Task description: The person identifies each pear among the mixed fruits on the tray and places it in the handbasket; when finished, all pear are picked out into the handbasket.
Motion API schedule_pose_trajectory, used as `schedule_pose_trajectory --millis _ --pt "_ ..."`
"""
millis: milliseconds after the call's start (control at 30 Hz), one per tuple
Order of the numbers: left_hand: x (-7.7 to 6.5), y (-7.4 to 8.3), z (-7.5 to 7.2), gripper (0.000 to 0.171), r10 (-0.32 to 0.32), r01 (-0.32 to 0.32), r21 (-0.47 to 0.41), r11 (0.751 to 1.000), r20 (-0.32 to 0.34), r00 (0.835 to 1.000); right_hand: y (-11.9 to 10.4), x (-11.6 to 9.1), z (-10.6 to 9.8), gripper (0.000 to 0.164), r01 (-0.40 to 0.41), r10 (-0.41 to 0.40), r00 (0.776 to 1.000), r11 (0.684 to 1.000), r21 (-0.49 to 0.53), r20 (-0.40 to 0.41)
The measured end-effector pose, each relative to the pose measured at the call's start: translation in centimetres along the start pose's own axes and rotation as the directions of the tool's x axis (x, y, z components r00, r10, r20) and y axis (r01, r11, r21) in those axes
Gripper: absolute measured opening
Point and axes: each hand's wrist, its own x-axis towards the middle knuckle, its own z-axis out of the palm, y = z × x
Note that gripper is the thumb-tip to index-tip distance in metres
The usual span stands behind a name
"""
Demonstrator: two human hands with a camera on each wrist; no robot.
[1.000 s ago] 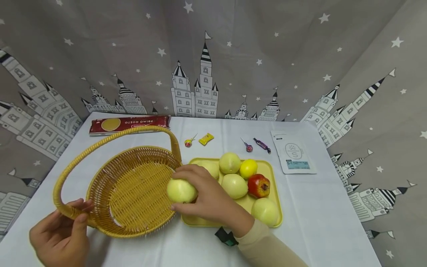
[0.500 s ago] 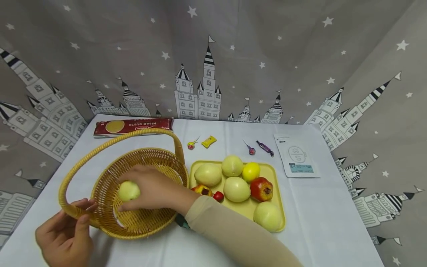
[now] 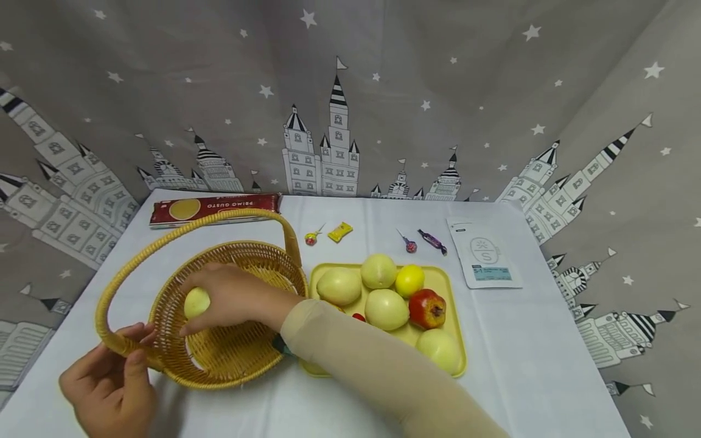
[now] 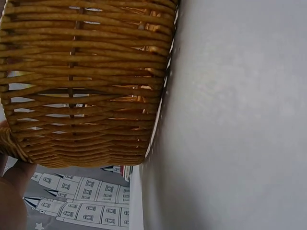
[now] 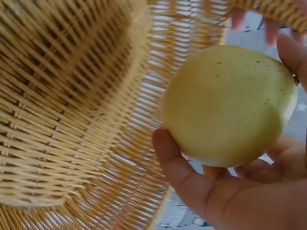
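A wicker basket [image 3: 235, 356] with a tall arched handle [image 3: 181, 230] stands on the left of the table. At the handle's near left base, my left hand [image 3: 112, 383] pinches it between thumb and fingers. My right hand [image 3: 235, 296] reaches inside the basket and holds a round yellow-green fruit [image 3: 196, 303] by its left wall. Up close in the right wrist view, that fruit [image 5: 230, 105] is smooth, with small dark specks and a stem end, and fingers wrap round it. The basket's woven side [image 4: 86, 81] fills much of the left wrist view.
Right of the basket lies a yellow tray [image 3: 405, 334] with several pale fruits, a lemon [image 3: 409, 280] and a red pomegranate [image 3: 427, 308]. Behind are a red packet [image 3: 213, 208], lollipops, wrapped candies and a white pouch [image 3: 484, 252]. My right sleeve [image 3: 350, 353] covers the tray's near-left corner.
My right hand has carried the yellow-green fruit leftward from above the tray's edge into the basket, to its left wall. My left hand has stayed on the handle.
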Motion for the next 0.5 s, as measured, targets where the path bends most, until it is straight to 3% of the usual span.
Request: schedule_pose_trajectory --millis 233,500 --pt "-0.1 -0.2 -0.5 0.039 -0.057 0.05 0.179 0.983 0.033 0.998 1.7 3.0 1.7 0.067 -0.079 0.082 0.995 0.995 0.058 -0.051" --pt "0.9 -1.9 -0.6 0.043 -0.015 0.009 0.085 0.996 0.071 0.997 2.8 5.2 2.9 0.069 -0.099 0.108 0.988 0.991 0.087 -0.11"
